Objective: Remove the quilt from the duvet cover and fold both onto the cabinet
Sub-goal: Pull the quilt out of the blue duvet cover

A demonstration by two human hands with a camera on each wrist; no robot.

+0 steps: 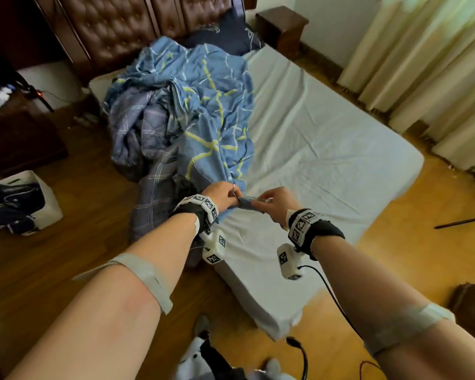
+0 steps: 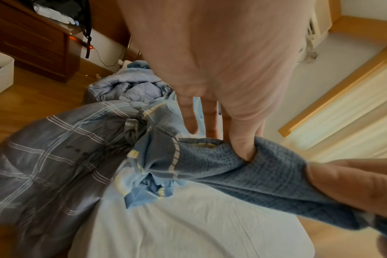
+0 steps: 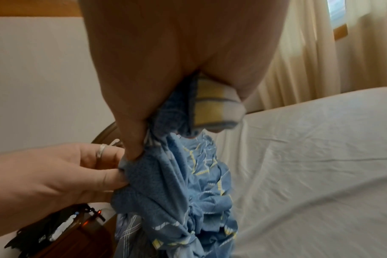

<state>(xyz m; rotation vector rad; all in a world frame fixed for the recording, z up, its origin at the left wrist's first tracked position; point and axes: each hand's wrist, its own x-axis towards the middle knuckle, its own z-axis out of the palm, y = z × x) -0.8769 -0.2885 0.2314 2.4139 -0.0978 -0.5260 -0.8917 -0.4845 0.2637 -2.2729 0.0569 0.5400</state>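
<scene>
The blue duvet cover (image 1: 211, 105) with yellow lines lies crumpled on the left half of the bed. Out of it spills the grey-blue plaid quilt (image 1: 146, 133), which hangs over the bed's left side to the floor. At the foot of the bed both hands hold one bunched edge of the cover (image 1: 246, 200). My left hand (image 1: 229, 197) pinches it between thumb and fingers, and my right hand (image 1: 266, 201) grips it just beside. In the left wrist view the left thumb (image 2: 241, 148) digs into the cover (image 2: 221, 165) next to the quilt (image 2: 44, 157). The right wrist view shows the right hand (image 3: 144, 132) bunching the cover (image 3: 188, 192).
The white-sheeted mattress (image 1: 327, 149) is bare on its right half. A navy pillow (image 1: 225, 37) leans at the headboard. A dark wooden cabinet (image 1: 19, 138) stands left, a nightstand (image 1: 281, 24) at the far wall. On the floor sits a white bin (image 1: 47, 204) of dark clothes. Curtains (image 1: 436, 78) hang right.
</scene>
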